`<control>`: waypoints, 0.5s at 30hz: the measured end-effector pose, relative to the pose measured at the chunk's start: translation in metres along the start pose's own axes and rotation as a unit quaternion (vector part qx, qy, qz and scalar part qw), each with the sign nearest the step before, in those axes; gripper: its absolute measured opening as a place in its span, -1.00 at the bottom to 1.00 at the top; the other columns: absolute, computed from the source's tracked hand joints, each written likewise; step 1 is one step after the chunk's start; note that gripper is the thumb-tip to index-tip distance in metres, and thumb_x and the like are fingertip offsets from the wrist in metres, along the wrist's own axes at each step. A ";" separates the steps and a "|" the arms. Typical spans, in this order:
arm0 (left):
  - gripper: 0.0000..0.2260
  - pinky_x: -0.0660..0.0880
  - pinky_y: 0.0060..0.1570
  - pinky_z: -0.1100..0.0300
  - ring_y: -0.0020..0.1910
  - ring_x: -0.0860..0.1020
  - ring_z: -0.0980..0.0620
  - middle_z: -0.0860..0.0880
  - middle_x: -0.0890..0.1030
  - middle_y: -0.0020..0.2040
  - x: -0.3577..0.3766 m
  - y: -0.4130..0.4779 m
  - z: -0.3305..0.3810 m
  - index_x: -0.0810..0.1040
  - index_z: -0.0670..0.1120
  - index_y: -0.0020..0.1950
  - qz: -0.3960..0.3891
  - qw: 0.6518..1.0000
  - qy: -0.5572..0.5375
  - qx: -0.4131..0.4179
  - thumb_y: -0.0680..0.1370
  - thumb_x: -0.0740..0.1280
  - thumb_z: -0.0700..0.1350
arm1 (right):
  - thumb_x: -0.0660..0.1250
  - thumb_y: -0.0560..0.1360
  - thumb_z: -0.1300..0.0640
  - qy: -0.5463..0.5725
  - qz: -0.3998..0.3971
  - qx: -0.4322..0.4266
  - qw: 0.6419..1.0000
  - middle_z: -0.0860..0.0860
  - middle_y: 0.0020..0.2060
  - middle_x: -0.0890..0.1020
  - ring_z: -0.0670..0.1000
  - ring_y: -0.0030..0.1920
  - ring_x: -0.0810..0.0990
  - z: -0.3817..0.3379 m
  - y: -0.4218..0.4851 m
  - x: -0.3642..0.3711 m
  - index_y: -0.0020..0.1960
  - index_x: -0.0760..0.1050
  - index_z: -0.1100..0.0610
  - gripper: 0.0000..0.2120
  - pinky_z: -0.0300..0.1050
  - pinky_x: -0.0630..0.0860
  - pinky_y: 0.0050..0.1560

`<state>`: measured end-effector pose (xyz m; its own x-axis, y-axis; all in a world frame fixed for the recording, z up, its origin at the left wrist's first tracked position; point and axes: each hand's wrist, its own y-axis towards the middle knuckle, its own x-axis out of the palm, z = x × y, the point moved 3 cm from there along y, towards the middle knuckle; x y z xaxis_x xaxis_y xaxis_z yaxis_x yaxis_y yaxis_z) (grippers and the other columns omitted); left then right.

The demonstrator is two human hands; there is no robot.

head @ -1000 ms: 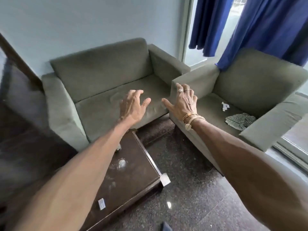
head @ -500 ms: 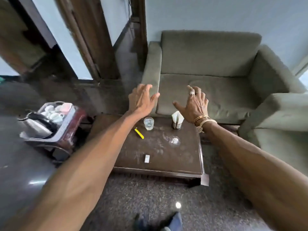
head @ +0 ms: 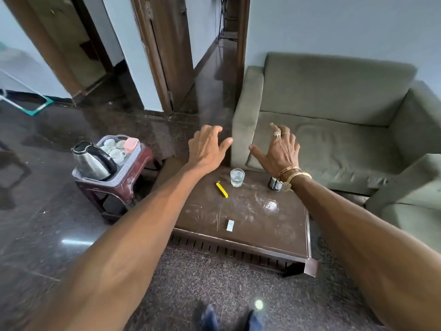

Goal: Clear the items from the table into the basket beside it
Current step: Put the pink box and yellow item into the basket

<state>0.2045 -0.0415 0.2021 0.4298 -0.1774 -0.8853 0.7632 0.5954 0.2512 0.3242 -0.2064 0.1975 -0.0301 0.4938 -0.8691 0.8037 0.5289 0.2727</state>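
A dark wooden coffee table (head: pixel 281 237) holds an upright glass tumbler (head: pixel 237 177), a yellow marker (head: pixel 222 189), a small white packet (head: pixel 230 225), a clear glass lying on its side (head: pixel 270 206) and a dark holder (head: pixel 275 184) partly hidden by my right wrist. To the table's left, a grey plastic basket (head: pixel 136 154) sits on a maroon stool. My left hand (head: pixel 206 146) and my right hand (head: pixel 278 149) hover above the table's far edge, fingers spread, holding nothing.
The basket holds a steel kettle (head: pixel 91 161), white cups (head: pixel 115 152) and a pink box (head: pixel 131 143). A green sofa (head: pixel 334 130) stands behind the table, an armchair (head: pixel 405 199) at right. Doorways open at the back. My feet (head: pixel 229 318) stand on dark floor.
The view has swung left from the sofas to the table, bringing the basket and doorways into sight. Both hands stay raised and spread, empty throughout.
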 end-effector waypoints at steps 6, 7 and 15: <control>-0.57 0.42 0.21 -0.11 0.24 0.48 -0.16 -0.08 0.48 0.32 0.022 -0.034 -0.039 0.44 -0.01 0.36 -0.025 0.998 -0.016 -0.057 0.58 0.25 0.19 | 0.33 0.43 -0.29 -0.007 -0.074 -0.016 0.997 0.09 0.39 0.32 0.21 0.34 0.33 -0.003 -0.021 0.042 0.49 0.20 0.09 -0.21 0.16 0.31 0.30; -0.57 0.42 0.20 -0.10 0.25 0.48 -0.15 -0.08 0.48 0.32 0.025 -0.038 -0.046 0.45 -0.01 0.35 -0.028 0.997 -0.013 -0.065 0.58 0.25 0.20 | 0.34 0.43 -0.29 0.000 -0.080 -0.019 0.997 0.09 0.38 0.32 0.21 0.33 0.34 -0.006 -0.022 0.047 0.49 0.21 0.09 -0.22 0.16 0.32 0.29; -0.58 0.43 0.26 -0.08 0.25 0.49 -0.15 -0.09 0.51 0.28 0.038 -0.053 -0.083 0.47 -0.02 0.33 -0.026 0.991 -0.032 -0.129 0.56 0.28 0.18 | 0.30 0.45 -0.29 -0.001 -0.128 -0.050 0.990 0.11 0.37 0.33 0.23 0.33 0.33 -0.023 -0.017 0.084 0.49 0.21 0.11 -0.24 0.17 0.30 0.30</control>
<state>0.1402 -0.0147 0.1223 0.4296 -0.2573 -0.8656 0.6395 0.7635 0.0904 0.2941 -0.1576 0.1293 -0.2237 0.3324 -0.9162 0.7066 0.7028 0.0825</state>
